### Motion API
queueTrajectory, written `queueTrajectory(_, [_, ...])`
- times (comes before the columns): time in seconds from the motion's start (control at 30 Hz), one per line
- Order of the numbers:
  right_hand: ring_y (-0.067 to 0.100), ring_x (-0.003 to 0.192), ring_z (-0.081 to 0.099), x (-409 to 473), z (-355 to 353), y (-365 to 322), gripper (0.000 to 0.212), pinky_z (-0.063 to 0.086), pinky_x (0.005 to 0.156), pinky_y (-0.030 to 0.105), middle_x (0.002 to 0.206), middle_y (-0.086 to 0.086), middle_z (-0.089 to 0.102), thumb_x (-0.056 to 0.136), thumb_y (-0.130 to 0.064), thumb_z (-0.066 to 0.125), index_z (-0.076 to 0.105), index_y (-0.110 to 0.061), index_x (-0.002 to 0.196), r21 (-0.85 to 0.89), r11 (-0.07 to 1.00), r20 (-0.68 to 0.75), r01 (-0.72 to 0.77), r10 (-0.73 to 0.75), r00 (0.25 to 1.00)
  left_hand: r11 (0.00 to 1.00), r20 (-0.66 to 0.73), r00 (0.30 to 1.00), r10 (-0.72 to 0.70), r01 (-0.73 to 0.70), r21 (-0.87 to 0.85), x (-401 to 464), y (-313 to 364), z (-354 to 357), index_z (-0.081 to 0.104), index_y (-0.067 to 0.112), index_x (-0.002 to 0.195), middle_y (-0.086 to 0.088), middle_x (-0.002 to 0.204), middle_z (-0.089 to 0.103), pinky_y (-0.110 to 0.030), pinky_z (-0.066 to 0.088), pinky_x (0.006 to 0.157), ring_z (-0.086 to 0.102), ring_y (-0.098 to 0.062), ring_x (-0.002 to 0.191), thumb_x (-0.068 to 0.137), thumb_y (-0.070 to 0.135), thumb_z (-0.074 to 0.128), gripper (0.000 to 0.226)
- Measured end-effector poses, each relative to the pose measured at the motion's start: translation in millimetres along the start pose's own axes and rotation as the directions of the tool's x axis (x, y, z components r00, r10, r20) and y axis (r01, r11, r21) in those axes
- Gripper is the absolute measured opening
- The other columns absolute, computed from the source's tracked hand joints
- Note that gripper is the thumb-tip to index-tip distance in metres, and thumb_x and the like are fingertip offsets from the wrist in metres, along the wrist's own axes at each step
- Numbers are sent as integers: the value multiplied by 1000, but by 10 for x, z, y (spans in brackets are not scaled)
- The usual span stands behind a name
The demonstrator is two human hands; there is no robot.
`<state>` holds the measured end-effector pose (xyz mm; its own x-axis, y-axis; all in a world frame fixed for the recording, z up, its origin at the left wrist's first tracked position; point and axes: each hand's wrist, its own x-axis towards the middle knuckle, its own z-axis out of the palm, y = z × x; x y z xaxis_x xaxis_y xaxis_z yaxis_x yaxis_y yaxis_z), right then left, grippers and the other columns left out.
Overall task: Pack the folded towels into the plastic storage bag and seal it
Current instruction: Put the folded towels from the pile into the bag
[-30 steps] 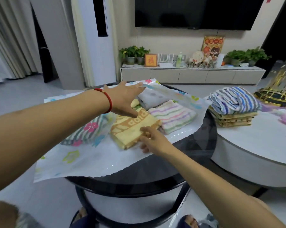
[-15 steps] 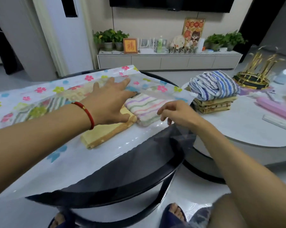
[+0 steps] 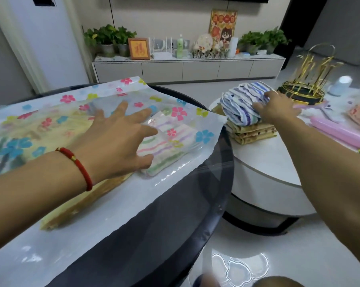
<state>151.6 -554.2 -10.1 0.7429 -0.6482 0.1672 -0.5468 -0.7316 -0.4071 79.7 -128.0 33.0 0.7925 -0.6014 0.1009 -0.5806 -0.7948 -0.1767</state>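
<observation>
Head view: the left hand (image 3: 121,141) lies with fingers spread flat on the flowered plastic storage bag (image 3: 204,125). Right of the bag, the right hand (image 3: 275,108) grasps a soft, light striped towel (image 3: 242,100) topping a folded stack; scooping underneath would probably keep its folds.

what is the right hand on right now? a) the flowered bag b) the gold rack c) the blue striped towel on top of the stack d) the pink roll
c: the right hand rests on the blue striped towel atop the stack on the white table, while the left hand is at the flowered bag.
</observation>
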Motion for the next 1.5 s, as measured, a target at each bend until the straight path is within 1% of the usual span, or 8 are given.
queueTrajectory(0.13, [50, 146, 27, 117, 91, -13, 84, 18, 117, 66, 154, 32, 36, 80, -66, 73, 40, -23, 144, -96, 993, -33, -66, 63, 997, 999, 0, 1000, -28, 28, -25, 54, 3, 6, 51, 44, 137, 10, 165, 18, -66, 33, 106, 16, -39, 149, 78, 64, 58, 63])
queueTrajectory(0.4, [43, 109, 57, 9, -38, -98, 56, 51, 98, 55, 130, 19, 45, 85, -69, 67, 63, -22, 113, -149, 972, -27, 183, -189, 982, 996, -5, 998, -59, 59, -61, 79, 29, -33, 51, 43, 137, 10, 164, 19, -67, 33, 106, 16, -38, 149, 78, 63, 60, 63])
queueTrajectory(0.57, [48, 116, 57, 18, -159, -29, 30, 47, 82, 42, 136, 23, 50, 97, -17, 68, 65, -19, 127, 139, 977, -188, 159, -132, 973, 995, 19, 997, -80, 80, -54, 66, 42, -78, 48, 43, 139, 11, 165, 17, -68, 31, 107, 13, -37, 150, 78, 64, 56, 65])
queueTrajectory(0.7, [43, 123, 59, -8, -344, -60, 88, 55, 96, 53, 146, 27, 49, 84, -14, 86, 31, -16, 152, 373, 916, 171, -146, 87, 981, 996, 17, 998, -66, 67, -60, -36, 0, -112, 47, 44, 140, 14, 165, 13, -66, 31, 108, 12, -37, 150, 81, 61, 54, 62])
queueTrajectory(0.8, [30, 95, 70, -128, -533, -66, 72, 59, 77, 41, 126, 22, 63, 87, -12, 81, 42, -2, 147, 555, 789, 364, -263, 54, 930, 993, 15, 997, -76, 77, -94, -323, -61, -59, 44, 49, 140, 13, 166, 7, -66, 30, 110, 10, -35, 150, 83, 63, 49, 59])
queueTrajectory(0.93, [35, 92, 70, -712, -802, -57, 70, 62, 56, 36, 119, 7, 51, 90, 4, 62, 45, -37, 144, 757, 603, 396, -253, -116, 911, 991, 4, 996, -94, 94, -91, -748, -100, 80, 44, 53, 138, 5, 166, 9, -66, 28, 110, 6, -33, 151, 88, 62, 46, 50])
queueTrajectory(1.13, [44, 88, 58, -1849, -1107, 110, 41, 42, 77, 52, 117, 32, 66, 85, 4, 48, 70, -18, 112, 787, 593, 424, -172, -317, 848, 993, 154, 981, -119, 118, 18, -1330, -261, 273, 22, 62, 143, -1, 166, -7, -71, 21, 109, -4, -38, 150, 81, 57, 46, 67])
queueTrajectory(1.5, [40, 104, 73, -3106, -1130, -507, 44, 65, 79, 45, 128, 21, 72, 90, 4, 43, 74, -9, 118, 733, 528, 678, -429, -510, 530, 979, 211, 961, -176, 193, -59, -1659, -619, -178, 11, 35, 154, 11, 166, -6, -77, 13, 110, 1, -40, 151, 79, 61, 59, 93])
